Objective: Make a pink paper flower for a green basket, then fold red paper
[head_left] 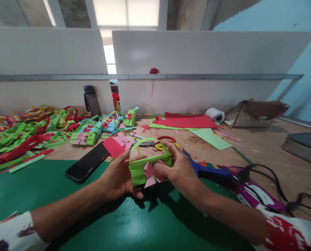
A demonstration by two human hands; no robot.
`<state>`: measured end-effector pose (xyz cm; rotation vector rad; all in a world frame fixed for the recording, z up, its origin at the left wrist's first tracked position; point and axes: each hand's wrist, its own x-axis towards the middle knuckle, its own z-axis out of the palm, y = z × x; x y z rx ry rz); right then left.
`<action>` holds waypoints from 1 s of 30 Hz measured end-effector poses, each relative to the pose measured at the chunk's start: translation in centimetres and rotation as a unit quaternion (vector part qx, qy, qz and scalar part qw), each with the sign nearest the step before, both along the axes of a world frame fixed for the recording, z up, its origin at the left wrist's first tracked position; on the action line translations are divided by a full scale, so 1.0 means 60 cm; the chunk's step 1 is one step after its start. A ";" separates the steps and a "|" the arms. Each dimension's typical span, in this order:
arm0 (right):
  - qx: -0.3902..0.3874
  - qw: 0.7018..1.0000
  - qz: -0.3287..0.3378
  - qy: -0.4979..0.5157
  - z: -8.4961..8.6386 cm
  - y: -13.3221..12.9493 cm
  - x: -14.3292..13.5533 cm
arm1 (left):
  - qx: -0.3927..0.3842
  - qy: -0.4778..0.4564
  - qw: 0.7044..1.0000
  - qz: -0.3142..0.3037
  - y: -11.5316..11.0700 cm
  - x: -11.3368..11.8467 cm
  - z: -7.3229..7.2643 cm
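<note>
Between my two hands is a small green paper basket (139, 173) with a thin arched handle and a pink paper flower (150, 172) on its front. My left hand (118, 176) is closed around the basket's left end, its thumb hidden or partly behind the paper. With its thumb on the pink flower, my right hand (180, 167) grips the right end. The basket is held just above the green mat (113, 223). Right behind it lie scissors (162, 143) with red and yellow handles, and a red paper piece (113, 147) is near my left fingers.
A black phone (88, 163) lies left of my hands. On the right are a blue glue gun (210, 171), a purple box (260, 195) and black cables. Paper baskets and strips (27, 139) are heaped left. A bottle (91, 101), red sheets (186, 120) and a handbag (254, 113) stand behind.
</note>
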<state>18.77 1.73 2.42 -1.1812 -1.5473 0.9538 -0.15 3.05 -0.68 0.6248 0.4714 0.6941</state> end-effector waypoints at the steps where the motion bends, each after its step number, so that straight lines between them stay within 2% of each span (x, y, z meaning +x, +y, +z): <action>1: -0.005 1.000 -0.008 0.000 -0.001 0.003 0.002 | 0.018 0.012 0.999 0.026 -0.002 0.000 0.001; 5: -0.028 0.999 -0.016 -0.007 -0.008 0.011 0.005 | 0.118 0.131 0.976 0.126 -0.010 0.007 -0.001; 8: -0.013 1.000 -0.012 -0.014 -0.017 0.017 0.007 | 0.145 0.188 0.958 0.159 -0.010 0.010 -0.004; 11: 0.001 1.000 0.018 0.023 -0.022 0.019 0.012 | 0.139 0.185 0.958 0.169 -0.004 0.007 -0.006; 16: -0.068 0.995 0.024 0.073 -0.018 0.014 0.020 | 0.124 0.168 0.960 0.185 0.006 -0.003 -0.008; 20: -0.093 0.988 0.065 0.104 -0.024 0.014 0.017 | 0.130 0.158 0.960 0.191 0.005 -0.003 -0.011; 24: -0.096 0.989 0.068 0.093 -0.029 0.013 0.009 | 0.133 0.160 0.958 0.199 0.001 0.003 -0.013; 30: -0.105 0.991 0.057 0.061 -0.022 0.007 0.005 | 0.131 0.174 0.955 0.203 -0.003 0.011 -0.013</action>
